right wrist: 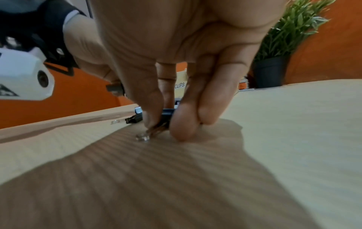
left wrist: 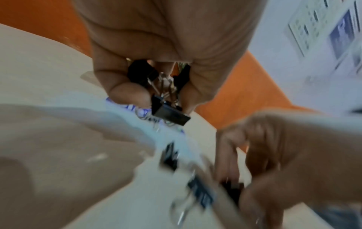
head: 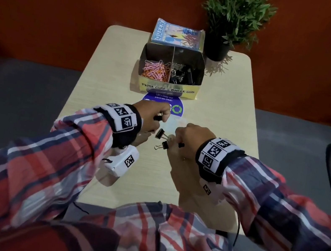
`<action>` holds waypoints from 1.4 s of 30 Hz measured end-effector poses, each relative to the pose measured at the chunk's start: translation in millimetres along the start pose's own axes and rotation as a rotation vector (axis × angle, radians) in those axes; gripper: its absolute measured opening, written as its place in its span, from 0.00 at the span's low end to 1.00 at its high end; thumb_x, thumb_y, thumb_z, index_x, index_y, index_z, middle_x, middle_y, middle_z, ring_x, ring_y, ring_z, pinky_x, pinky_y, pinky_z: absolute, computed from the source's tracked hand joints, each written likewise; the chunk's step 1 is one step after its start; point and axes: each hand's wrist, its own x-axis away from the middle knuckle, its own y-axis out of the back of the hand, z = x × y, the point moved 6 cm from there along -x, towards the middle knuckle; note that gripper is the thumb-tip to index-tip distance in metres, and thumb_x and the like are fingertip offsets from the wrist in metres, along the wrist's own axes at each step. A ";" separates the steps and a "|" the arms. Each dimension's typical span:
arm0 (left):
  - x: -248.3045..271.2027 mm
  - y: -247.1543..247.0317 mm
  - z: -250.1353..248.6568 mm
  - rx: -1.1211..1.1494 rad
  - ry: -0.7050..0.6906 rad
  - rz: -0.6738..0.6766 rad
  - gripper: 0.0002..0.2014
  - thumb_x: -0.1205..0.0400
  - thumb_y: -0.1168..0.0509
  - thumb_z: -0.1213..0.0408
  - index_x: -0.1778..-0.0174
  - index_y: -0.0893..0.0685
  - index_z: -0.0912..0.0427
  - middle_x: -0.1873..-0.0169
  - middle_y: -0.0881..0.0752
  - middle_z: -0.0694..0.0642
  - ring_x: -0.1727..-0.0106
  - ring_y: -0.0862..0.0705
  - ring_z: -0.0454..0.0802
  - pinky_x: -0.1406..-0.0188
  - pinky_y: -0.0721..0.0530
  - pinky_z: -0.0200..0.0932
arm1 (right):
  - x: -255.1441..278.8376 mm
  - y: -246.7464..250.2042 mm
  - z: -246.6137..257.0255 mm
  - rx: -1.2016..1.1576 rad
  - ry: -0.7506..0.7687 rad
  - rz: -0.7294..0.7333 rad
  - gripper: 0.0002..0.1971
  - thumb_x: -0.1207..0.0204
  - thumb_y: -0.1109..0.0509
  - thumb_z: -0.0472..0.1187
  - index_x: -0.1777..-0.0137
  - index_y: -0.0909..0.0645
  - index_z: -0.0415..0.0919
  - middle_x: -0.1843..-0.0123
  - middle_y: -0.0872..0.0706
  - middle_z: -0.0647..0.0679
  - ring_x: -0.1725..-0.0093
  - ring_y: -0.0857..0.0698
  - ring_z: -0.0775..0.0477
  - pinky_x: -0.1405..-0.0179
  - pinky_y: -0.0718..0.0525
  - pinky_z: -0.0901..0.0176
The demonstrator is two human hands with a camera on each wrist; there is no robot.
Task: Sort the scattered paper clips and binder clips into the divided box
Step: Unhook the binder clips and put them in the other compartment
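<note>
The divided box (head: 167, 89) stands at the table's far middle, with pink and orange paper clips (head: 155, 71) in its left half and black binder clips (head: 183, 75) in its right half. My left hand (head: 153, 115) is raised just above the table and grips several black binder clips (left wrist: 170, 113) in its curled fingers. My right hand (head: 190, 139) is down on the table and pinches a black binder clip (right wrist: 166, 115) by its wire handles. Two loose binder clips (head: 161, 134) (head: 163, 145) lie on the table between the hands.
A potted green plant (head: 233, 22) stands at the table's back right corner. A small colourful carton (head: 178, 34) leans behind the box. A round purple sticker (head: 176, 107) lies on the table (head: 105, 83) in front of the box.
</note>
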 end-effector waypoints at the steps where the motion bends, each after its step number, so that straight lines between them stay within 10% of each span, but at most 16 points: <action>1: -1.8 9.0 -3.9 0.040 0.000 -0.020 0.14 0.22 0.37 0.73 0.62 0.27 0.47 0.66 0.20 0.47 0.65 0.18 0.50 0.69 0.20 0.38 | -0.1 2.4 -0.8 0.002 -0.001 -0.011 0.09 0.25 0.32 0.48 0.48 0.22 0.48 0.51 0.22 0.47 0.49 0.17 0.40 0.59 0.21 0.53; 6: -30.9 70.2 -31.8 0.057 -0.094 -0.145 0.11 0.22 0.38 0.74 0.56 0.25 0.51 0.62 0.20 0.45 0.63 0.20 0.49 0.67 0.20 0.39 | 1.1 5.5 -0.8 0.034 -0.024 0.015 0.08 0.24 0.33 0.46 0.50 0.26 0.46 0.54 0.25 0.47 0.53 0.18 0.40 0.61 0.24 0.55; 9: -66.5 103.2 -53.5 -0.029 -0.159 -0.239 0.12 0.23 0.40 0.76 0.52 0.22 0.53 0.63 0.21 0.44 0.58 0.24 0.48 0.74 0.29 0.24 | 3.8 8.6 1.4 0.026 -0.019 -0.021 0.12 0.19 0.40 0.49 0.46 0.23 0.42 0.54 0.24 0.45 0.58 0.23 0.41 0.61 0.26 0.54; 18: -142.2 80.9 -61.0 -0.226 -0.144 -0.185 0.13 0.26 0.39 0.77 0.51 0.17 0.58 0.59 0.19 0.49 0.55 0.20 0.53 0.69 0.30 0.37 | -2.6 4.1 7.0 0.127 0.034 -0.041 0.19 0.15 0.45 0.50 0.33 0.21 0.43 0.40 0.18 0.40 0.42 0.16 0.36 0.57 0.27 0.53; 24: -127.5 83.0 -59.1 -0.241 -0.115 -0.141 0.17 0.22 0.36 0.73 0.38 0.17 0.56 0.43 0.15 0.60 0.42 0.18 0.58 0.54 0.27 0.39 | 2.2 4.3 6.3 0.154 0.048 -0.058 0.20 0.14 0.48 0.53 0.33 0.21 0.44 0.40 0.19 0.41 0.44 0.17 0.37 0.58 0.28 0.54; 32: -44.8 62.9 -40.1 -0.246 -0.095 -0.022 0.05 0.22 0.31 0.60 0.51 0.15 0.53 0.48 0.12 0.51 0.53 0.17 0.47 0.56 0.25 0.38 | 14.9 10.4 -4.9 0.157 -0.013 -0.138 0.21 0.17 0.46 0.54 0.35 0.23 0.43 0.43 0.23 0.41 0.52 0.17 0.36 0.61 0.26 0.52; 37: -22.7 4.2 -0.9 -0.551 0.034 0.216 0.39 0.32 0.29 0.36 0.29 0.28 0.53 0.34 0.25 0.57 0.36 0.25 0.59 0.37 0.24 0.52 | 10.0 10.8 -6.7 0.209 0.012 -0.077 0.19 0.16 0.47 0.50 0.37 0.20 0.43 0.41 0.19 0.40 0.44 0.18 0.35 0.55 0.25 0.53; 42: -10.2 -16.0 2.0 -0.516 0.041 0.185 0.43 0.42 0.26 0.34 0.35 0.29 0.49 0.42 0.28 0.54 0.43 0.24 0.57 0.48 0.20 0.53 | 2.2 10.8 1.0 0.221 0.017 -0.096 0.21 0.16 0.47 0.55 0.42 0.18 0.45 0.45 0.17 0.43 0.47 0.17 0.38 0.57 0.25 0.54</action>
